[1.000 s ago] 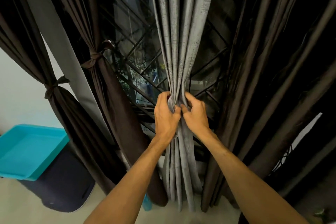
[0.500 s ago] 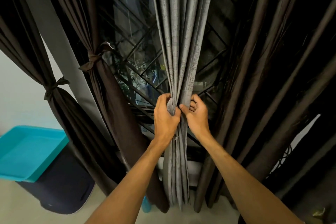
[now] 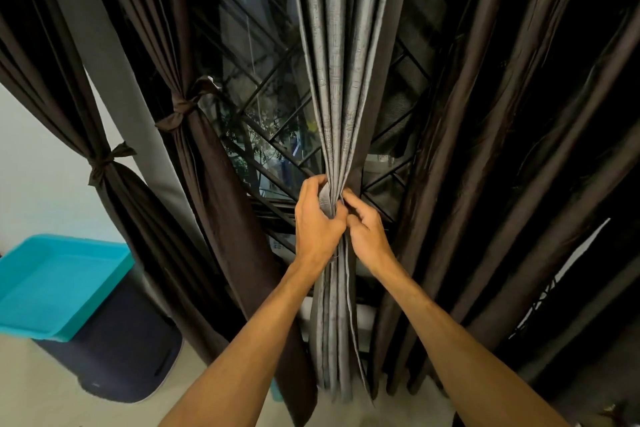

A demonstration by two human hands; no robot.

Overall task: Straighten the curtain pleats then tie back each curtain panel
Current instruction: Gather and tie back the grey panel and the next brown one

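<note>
Both hands meet at the middle of the grey pleated fabric curtain panel (image 3: 341,87) hanging before the barred window: the left hand (image 3: 317,222) wraps its gathered folds, the right hand (image 3: 367,232) pinches beside it, fingers curled.

Slubby matt grey cloth curtain (image 3: 341,62); faintly sheeny brown drapes (image 3: 467,156).

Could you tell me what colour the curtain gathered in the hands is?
The gathered pleated fabric curtain is silvery grey, clearest in the head view.
</note>
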